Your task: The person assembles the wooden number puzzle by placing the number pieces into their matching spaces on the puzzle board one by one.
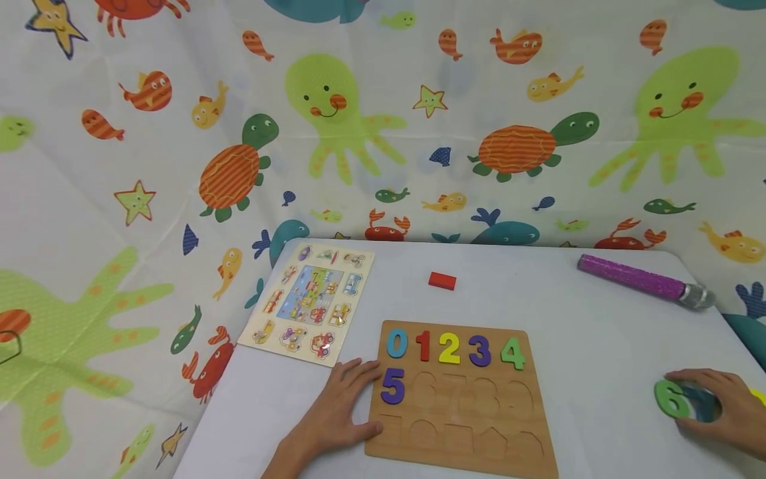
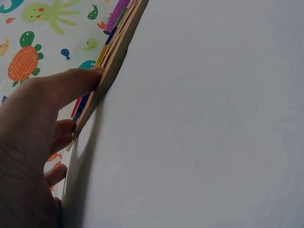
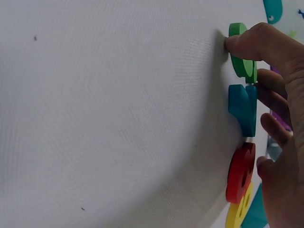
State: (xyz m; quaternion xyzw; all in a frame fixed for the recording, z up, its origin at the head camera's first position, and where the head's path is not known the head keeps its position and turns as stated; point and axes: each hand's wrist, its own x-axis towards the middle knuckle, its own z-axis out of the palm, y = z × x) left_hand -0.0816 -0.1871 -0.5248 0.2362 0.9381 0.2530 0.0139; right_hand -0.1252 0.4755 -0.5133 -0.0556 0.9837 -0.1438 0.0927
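Pinching the green 6 at the bench's right, your right hand seems finger-clamped, far side hidden; lift level, left hand's fingers apart, bracing the board.

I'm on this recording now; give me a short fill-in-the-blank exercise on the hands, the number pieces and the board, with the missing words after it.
1. In the head view, the green piece held by the right hand reads as the number ____.
2. In that view, the left hand touches the ____ edge of the wooden board.
3. The purple piece in the board's second row is the number ____.
4. The small block beyond the board is coloured ____.

Missing words: six; left; five; red.
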